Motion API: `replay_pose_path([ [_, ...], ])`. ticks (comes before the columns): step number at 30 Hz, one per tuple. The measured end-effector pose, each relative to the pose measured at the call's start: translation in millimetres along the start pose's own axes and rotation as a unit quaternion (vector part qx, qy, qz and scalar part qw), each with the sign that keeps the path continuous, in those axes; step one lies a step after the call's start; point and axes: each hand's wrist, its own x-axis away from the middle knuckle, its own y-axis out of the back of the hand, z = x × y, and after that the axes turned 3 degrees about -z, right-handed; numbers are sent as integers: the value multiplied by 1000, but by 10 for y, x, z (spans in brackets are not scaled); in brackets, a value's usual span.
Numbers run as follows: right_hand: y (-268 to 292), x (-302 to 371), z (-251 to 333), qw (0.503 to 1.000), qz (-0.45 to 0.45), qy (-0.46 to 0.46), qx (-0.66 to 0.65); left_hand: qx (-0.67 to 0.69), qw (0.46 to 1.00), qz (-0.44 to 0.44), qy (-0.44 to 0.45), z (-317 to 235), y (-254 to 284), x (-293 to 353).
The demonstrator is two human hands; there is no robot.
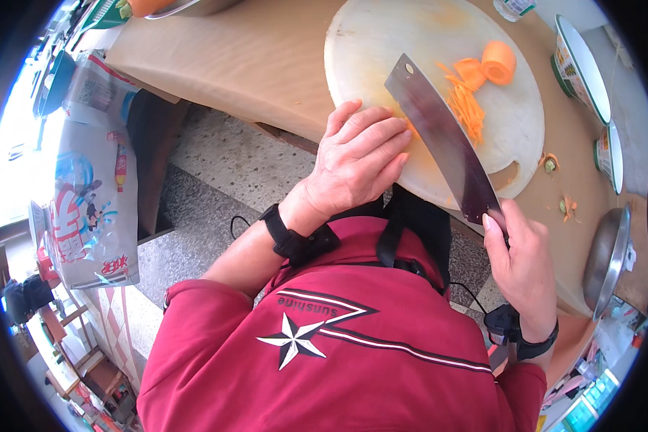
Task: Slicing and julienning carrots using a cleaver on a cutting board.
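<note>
A round white cutting board (374,43) lies on the brown-covered table, stained orange. My right hand (520,263) grips the handle of a broad cleaver (443,140), whose blade slants up and left across the board. Left of the blade, my left hand (360,155) presses down near the board's edge with fingers together. A bit of orange carrot shows at its fingertips; most of it is hidden beneath them. Right of the blade rest a heap of carrot shreds (466,111), some carrot slices (470,74) and a thick carrot chunk (498,63).
Two patterned bowls, one larger (583,72) and one smaller (609,157), stand at the right, with a metal basin (607,263) nearer me. Carrot trimmings (549,164) lie beside the board. A glass (513,9) is at the far edge. A large printed bag (93,180) stands at the left.
</note>
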Motion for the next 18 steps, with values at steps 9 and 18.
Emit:
replay_pose_path([
  [9, -119, -161, 182, 991, 5, 25, 132, 3, 1000, -17, -13, 0, 5, -2],
  [18, -161, -761, 31, 997, -69, 39, 10, 18, 1000, -7, 4, -8, -13, 3],
])
